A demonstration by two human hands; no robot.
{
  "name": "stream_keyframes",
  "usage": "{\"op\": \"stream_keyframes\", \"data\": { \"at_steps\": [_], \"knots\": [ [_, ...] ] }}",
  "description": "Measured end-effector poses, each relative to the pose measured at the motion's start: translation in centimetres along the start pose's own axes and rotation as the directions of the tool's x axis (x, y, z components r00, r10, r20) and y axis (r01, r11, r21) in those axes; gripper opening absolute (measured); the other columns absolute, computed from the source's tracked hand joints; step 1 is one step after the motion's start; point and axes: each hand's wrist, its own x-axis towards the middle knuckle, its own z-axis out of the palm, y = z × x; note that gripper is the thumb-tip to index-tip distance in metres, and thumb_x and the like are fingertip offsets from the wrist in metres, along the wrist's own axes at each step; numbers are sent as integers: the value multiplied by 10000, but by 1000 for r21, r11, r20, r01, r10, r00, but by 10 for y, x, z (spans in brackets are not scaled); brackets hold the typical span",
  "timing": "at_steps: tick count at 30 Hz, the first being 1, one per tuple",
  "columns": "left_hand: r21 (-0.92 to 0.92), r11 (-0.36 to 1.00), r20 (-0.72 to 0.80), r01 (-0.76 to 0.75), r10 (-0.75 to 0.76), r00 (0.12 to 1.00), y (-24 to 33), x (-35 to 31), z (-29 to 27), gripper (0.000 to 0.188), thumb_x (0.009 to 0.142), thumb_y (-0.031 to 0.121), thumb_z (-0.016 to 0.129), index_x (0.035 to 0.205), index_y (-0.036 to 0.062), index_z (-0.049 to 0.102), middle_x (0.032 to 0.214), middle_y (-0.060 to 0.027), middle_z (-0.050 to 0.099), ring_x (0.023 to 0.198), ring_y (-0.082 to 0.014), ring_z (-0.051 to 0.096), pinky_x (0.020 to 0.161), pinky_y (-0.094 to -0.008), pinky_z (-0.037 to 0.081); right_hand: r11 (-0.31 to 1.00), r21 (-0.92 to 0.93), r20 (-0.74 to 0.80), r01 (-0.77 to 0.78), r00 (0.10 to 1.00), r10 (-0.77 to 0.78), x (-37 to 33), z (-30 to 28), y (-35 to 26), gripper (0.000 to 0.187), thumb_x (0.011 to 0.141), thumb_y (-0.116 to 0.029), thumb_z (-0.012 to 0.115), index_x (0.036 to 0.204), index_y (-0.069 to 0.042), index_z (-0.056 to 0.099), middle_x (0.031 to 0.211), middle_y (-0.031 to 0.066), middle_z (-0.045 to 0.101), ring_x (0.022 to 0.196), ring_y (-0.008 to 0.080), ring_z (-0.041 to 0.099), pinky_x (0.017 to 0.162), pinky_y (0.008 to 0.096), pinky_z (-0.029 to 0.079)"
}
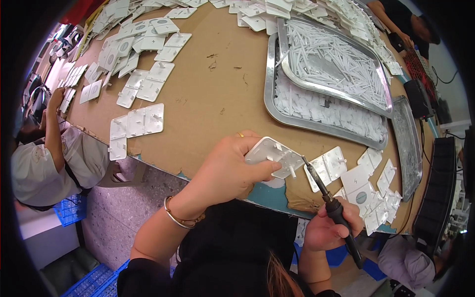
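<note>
While the left hand (225, 168) gripped a white plastic plate (269, 150) by its left side, thumb across the pegged face and fingers behind, the right hand (325, 231) was closed around the dark handle of a soldering iron (334, 209). The plate was tilted just above the near edge of the brown table covering (198, 99), and the iron slanted up to its right corner. At this size it was hard to tell whether the tip touched the plastic or stopped just short.

Good work here seemed to call for a steady left hand, with the thumb well back from the hot end and the corner turned fully into sight. A light, brief touch probably suited such thin plastic; lingering could have melted past the spot or marked the face. The pencil-like hold looked right for small moves, provided the tip cleared the upright post beside the thumb.

Another plate (327, 169) lay just right of the iron, near enough to be scorched by a careless swing. Beyond the hands, a metal tray of thin white strips (341, 97) overlapped a second tray (269, 86) and sat well clear of the heat.
</note>
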Motion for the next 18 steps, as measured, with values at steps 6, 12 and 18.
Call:
{"op": "stream_keyframes", "data": {
  "at_steps": [6, 12, 18],
  "knots": [
    [82, 995, -108, -50, 59, 992, 2, -1, 6, 184, 780, 122, 683, 863, -34, 632, 848, -60, 504, 634, -132, 552, 572, -270, 461, 994, -76, 153, 74, 986, -62, -1, -12, 6, 323, 883, -328, 597, 1015, -54, 487, 826, 96, 493, 543, 170, 513, 505, 270, 439],
    [113, 993, -114, -30, 43, 993, 0, -2, 5, 180, 765, 125, 682, 855, -24, 638, 840, -73, 507, 710, -160, 527, 609, -286, 440, 989, -111, 211, 96, 975, -71, -1, -11, 6, 301, 881, -297, 607, 1018, -49, 507, 814, 94, 514, 551, 175, 531, 502, 270, 443],
    [170, 976, -130, -137, 160, 979, -4, -1, 5, 180, 749, 125, 682, 848, -21, 643, 835, -91, 524, 738, -188, 533, 649, -302, 442, 988, -122, 221, 97, 973, -68, -1, -10, 5, 298, 877, -292, 615, 1013, -47, 516, 816, 93, 523, 549, 173, 531, 503, 269, 444]
  ]
}}
